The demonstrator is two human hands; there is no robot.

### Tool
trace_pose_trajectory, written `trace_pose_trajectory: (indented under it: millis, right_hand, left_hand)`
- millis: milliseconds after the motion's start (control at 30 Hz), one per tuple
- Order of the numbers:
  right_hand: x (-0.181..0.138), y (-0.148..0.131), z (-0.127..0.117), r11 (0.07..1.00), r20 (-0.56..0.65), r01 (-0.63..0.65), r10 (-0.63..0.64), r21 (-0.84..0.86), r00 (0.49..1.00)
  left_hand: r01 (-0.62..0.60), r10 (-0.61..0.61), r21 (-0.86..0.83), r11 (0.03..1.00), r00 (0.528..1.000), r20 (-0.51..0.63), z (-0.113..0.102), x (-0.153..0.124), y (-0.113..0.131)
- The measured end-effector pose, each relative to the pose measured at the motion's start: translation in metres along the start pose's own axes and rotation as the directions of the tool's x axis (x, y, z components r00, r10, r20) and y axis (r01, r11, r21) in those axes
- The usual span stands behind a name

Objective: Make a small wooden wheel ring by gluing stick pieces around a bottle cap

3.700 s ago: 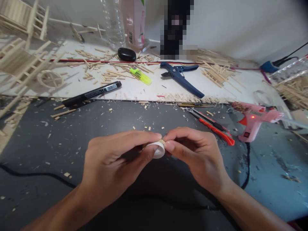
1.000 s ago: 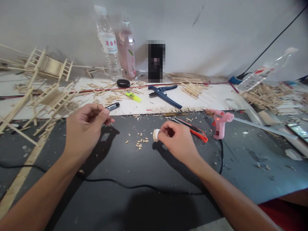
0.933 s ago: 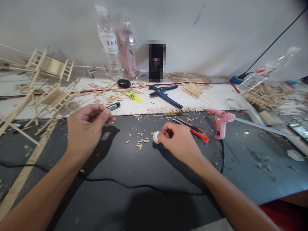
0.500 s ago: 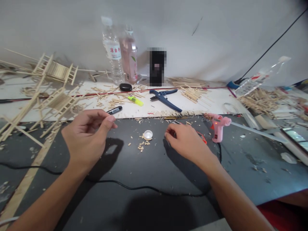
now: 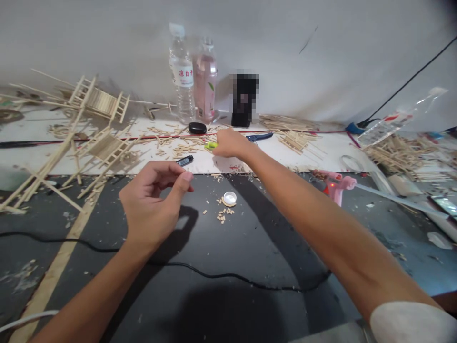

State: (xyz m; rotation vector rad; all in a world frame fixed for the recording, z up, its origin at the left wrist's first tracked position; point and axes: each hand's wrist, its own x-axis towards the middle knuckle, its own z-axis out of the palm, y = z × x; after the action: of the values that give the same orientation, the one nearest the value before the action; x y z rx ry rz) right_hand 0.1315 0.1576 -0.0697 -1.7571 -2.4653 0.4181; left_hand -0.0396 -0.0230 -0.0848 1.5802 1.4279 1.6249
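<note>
My right hand [image 5: 230,143] reaches far forward onto the white board [image 5: 314,152]. Its fingers are closed round a yellow-green lighter [image 5: 210,145], of which only the left end shows. My left hand [image 5: 155,200] hovers over the dark mat [image 5: 232,247], fingers curled and thumb close to the index finger in a loose pinch. I cannot see what is in it, if anything. A small white cap [image 5: 229,198] lies open side up on the mat between my arms. Several short cut wood bits [image 5: 222,216] lie beside it.
A black marker [image 5: 184,160], a black oval case [image 5: 197,127], blue cutters [image 5: 260,137] and two bottles [image 5: 182,76] are on the board. A pink glue gun [image 5: 333,183] lies right. Stick models [image 5: 103,102] stand left. A black cable [image 5: 214,274] crosses the mat.
My right hand set the white cap on the mat, then stretched forward to the yellow-green lighter. My left hand kept its pinch and hardly moved. The view shifted slightly.
</note>
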Motion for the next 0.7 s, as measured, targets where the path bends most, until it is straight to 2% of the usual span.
trace_pose_trajectory:
  millis: [133, 267, 367, 500, 700]
  right_hand:
    - [-0.025, 0.020, -0.015, 0.989, -0.009, 0.060, -0.059, 0.134, 0.998]
    - [-0.068, 0.038, -0.019, 0.925, 0.036, 0.082, -0.103, 0.372, 0.994]
    - [-0.103, 0.043, -0.011, 0.823, 0.066, 0.043, -0.097, 0.566, 0.993]
    - [-0.142, 0.039, 0.004, 0.660, 0.035, 0.040, -0.099, 0.750, 0.994]
    - [-0.167, 0.041, 0.022, 0.477, -0.022, 0.053, -0.070, 0.877, 0.997]
  left_hand:
    - [-0.023, 0.024, -0.022, 0.999, 1.000, 0.016, -0.002, -0.002, 0.005]
    - [-0.040, 0.042, -0.071, 0.997, 0.999, 0.033, -0.001, -0.004, 0.006]
    - [-0.062, 0.069, -0.126, 0.990, 0.996, 0.053, 0.000, -0.005, 0.007]
    - [-0.066, 0.085, -0.164, 0.984, 0.990, 0.111, 0.002, -0.005, 0.014]
    - [-0.079, 0.116, -0.188, 0.979, 0.975, 0.190, 0.010, 0.002, 0.028]
